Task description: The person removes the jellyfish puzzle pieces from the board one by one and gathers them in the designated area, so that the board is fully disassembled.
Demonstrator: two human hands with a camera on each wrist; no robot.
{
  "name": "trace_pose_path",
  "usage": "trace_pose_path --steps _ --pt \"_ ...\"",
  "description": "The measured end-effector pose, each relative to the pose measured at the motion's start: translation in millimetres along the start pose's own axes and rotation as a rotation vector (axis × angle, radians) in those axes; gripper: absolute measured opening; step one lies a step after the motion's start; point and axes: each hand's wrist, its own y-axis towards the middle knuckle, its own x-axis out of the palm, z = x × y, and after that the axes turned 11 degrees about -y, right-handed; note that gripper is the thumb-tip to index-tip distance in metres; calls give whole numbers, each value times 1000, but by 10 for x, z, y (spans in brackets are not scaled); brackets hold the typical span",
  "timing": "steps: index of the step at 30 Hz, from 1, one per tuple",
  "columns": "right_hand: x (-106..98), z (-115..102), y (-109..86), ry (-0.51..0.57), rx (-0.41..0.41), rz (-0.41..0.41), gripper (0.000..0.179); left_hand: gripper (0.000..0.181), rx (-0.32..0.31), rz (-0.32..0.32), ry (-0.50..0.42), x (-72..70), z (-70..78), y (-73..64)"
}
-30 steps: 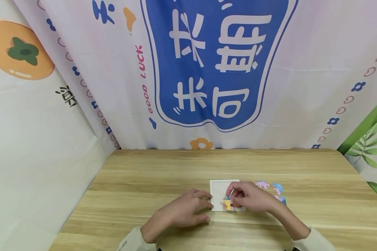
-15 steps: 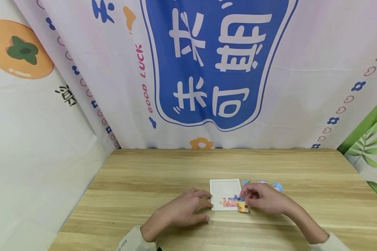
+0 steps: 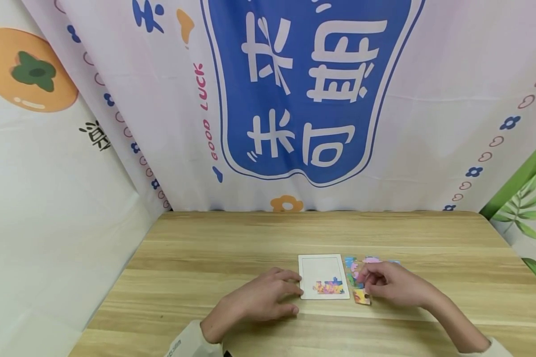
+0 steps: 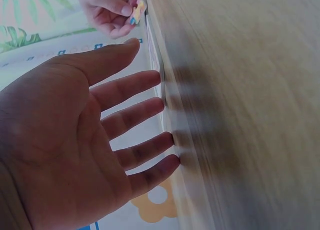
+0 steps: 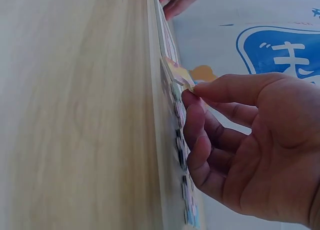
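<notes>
A white puzzle tray (image 3: 319,267) lies on the table, with a joined patch of colourful puzzle pieces (image 3: 329,286) in its lower right corner. My left hand (image 3: 268,296) rests with spread, nearly straight fingers at the tray's left edge; in the left wrist view its fingertips (image 4: 159,103) are right at the edge. To the right of the tray, my right hand (image 3: 395,285) pinches a yellow puzzle piece (image 3: 362,297) between thumb and index finger. The right wrist view shows this piece (image 5: 177,72) tilted, close over the table.
Several loose puzzle pieces (image 3: 351,263) lie right of the tray, partly covered by the right hand. The wooden table (image 3: 214,248) reaches back to a printed cloth (image 3: 429,148), and another white cloth hangs on the left.
My right hand has carried the yellow piece from over the tray to the right, off its edge. The joined patch is now uncovered. My left hand has stayed in place.
</notes>
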Motion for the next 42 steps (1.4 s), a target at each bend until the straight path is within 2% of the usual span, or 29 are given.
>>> trace_pose_path --steps 7,15,28,42 --pt "-12 43 -44 -13 -16 3 12 38 -4 0 -7 0 3 4" --pt "0 -17 -44 -17 9 -7 10 38 -3 4 -13 0 6 1" --pt "45 -122 12 -114 44 19 16 37 8 14 4 6 10 -1" --pt "86 -141 16 -204 64 60 19 37 -3 19 0 8 13 4"
